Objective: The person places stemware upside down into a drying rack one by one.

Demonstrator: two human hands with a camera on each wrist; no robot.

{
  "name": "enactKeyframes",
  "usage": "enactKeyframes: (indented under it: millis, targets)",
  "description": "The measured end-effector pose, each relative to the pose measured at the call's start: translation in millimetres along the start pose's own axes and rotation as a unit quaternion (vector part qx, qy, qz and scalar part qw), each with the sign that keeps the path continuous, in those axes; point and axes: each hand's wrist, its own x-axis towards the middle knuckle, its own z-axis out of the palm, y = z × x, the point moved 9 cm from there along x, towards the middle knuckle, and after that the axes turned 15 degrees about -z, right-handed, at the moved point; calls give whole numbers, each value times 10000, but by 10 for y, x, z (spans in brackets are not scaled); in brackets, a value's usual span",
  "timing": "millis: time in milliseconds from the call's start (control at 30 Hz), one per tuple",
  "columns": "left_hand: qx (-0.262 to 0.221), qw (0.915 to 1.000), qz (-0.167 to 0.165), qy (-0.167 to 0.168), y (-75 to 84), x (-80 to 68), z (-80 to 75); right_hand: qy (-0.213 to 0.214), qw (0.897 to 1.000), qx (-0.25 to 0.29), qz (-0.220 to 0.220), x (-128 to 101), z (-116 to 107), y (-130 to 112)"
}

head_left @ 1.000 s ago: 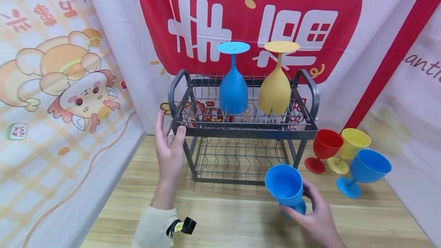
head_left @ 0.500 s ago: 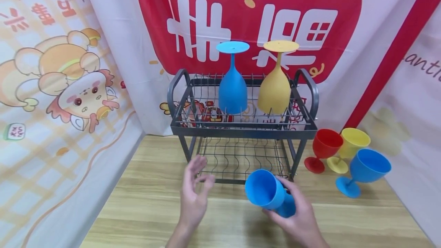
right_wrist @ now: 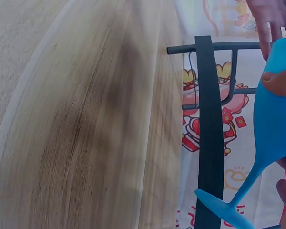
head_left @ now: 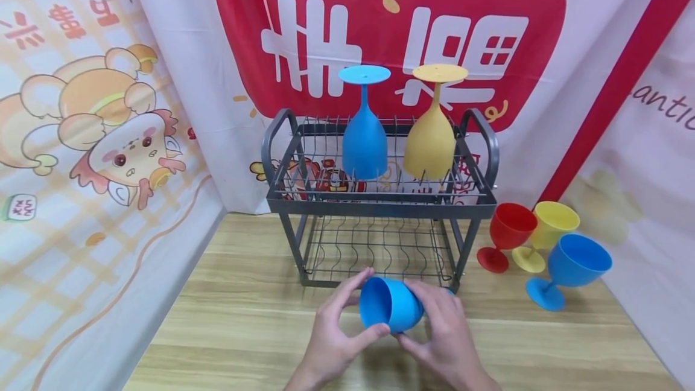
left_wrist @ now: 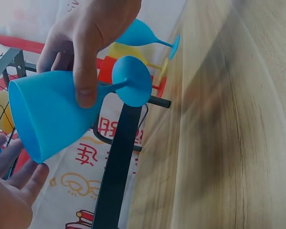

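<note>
One blue goblet [head_left: 403,308] is tipped sideways between both hands [head_left: 333,338] [head_left: 447,330].

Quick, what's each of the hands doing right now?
Left hand: open, at the mouth of the tilted blue goblet.
Right hand: closed, holding that same goblet.

Red-printed backdrop [head_left: 380,35], cartoon cloth [head_left: 103,131], wooden tabletop [head_left: 239,312]

Printed cloth walls [head_left: 181,71], wood-grain tabletop [head_left: 228,318]
</note>
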Motion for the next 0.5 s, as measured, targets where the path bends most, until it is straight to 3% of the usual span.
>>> enactKeyframes:
  millis: [133,233,500]
  targets:
    - [55,9984,-564,-79,-61,13,10,-158,9997,-168,-105,-9,31,-11]
    - [128,9965,-810,-140,-88,22,21,-260,9993,-237,-145,-16,46,-8]
    - [401,9954,-836,-236,-72,25,26,-453,9985,-275,-157,-16,53,-15]
